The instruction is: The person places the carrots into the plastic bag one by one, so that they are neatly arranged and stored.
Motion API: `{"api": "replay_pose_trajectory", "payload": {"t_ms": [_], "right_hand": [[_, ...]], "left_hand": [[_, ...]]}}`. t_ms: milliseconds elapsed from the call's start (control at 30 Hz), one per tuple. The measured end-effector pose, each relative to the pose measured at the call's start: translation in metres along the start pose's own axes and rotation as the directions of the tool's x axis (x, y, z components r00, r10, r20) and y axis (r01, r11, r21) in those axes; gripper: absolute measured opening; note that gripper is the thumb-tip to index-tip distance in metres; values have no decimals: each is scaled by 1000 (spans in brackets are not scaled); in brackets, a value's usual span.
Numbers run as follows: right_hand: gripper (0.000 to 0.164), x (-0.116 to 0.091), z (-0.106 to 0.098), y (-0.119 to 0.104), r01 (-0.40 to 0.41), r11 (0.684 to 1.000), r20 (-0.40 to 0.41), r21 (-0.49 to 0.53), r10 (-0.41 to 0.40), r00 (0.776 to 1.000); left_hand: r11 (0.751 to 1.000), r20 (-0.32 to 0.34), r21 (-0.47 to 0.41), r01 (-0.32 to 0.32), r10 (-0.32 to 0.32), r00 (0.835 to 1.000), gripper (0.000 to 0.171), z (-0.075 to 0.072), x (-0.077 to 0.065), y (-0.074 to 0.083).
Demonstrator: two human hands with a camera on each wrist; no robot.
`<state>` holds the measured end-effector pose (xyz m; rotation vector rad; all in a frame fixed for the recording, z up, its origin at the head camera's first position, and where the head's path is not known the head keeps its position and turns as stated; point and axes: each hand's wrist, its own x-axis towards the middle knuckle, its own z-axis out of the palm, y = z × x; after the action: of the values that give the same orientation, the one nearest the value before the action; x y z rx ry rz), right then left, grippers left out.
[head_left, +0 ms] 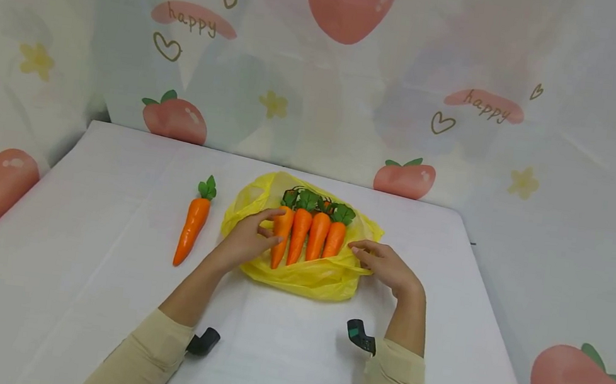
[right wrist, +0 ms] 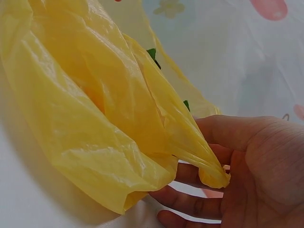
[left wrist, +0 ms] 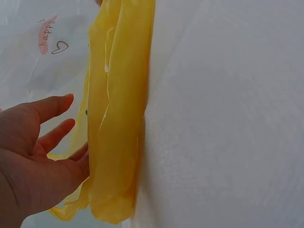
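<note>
Several orange carrots (head_left: 300, 235) with green leafy tops lie side by side on a yellow plastic bag (head_left: 309, 284), whose near edge is folded up over their tips. Over the leftmost carrot (head_left: 278, 255) is my left hand (head_left: 248, 236), its thumb and forefinger spread apart. In the left wrist view, this hand (left wrist: 42, 152) has loosely extended fingers beside the bag's yellow side (left wrist: 118, 118). My right hand (head_left: 385, 265) grips the bag's right edge. The right wrist view has a gathered strip of the bag (right wrist: 199, 152) between thumb and fingers of that hand (right wrist: 256, 166).
One more carrot (head_left: 192, 229) lies on the white table (head_left: 102, 295), left of the bag. Small orange-red pieces with dark stems (head_left: 327, 205) show behind the carrots' leaves. A fruit-printed cloth (head_left: 318, 104) hangs behind the table. Black wrist devices (head_left: 361, 335) stick out from the sleeves.
</note>
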<state>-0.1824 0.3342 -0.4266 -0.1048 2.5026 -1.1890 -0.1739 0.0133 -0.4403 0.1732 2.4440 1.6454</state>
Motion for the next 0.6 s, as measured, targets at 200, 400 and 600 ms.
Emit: {"api": "replay_pose_trajectory", "payload": {"t_ms": [200,400,600], "right_hand": [[45,1,0,1,9,1000,4,0,-9,1000],[45,1,-1,1,13,1000,8,6,-13,1000],[45,1,-1,0,14,1000,11,15,-14,1000]], "left_hand": [[1000,10,22,-15,14,1000,57,-5,-9,-2],[999,19,37,-25,24,1000,54,-13,-19,-6],[999,67,37,-26,24,997,54,-20,-32,-5]]}}
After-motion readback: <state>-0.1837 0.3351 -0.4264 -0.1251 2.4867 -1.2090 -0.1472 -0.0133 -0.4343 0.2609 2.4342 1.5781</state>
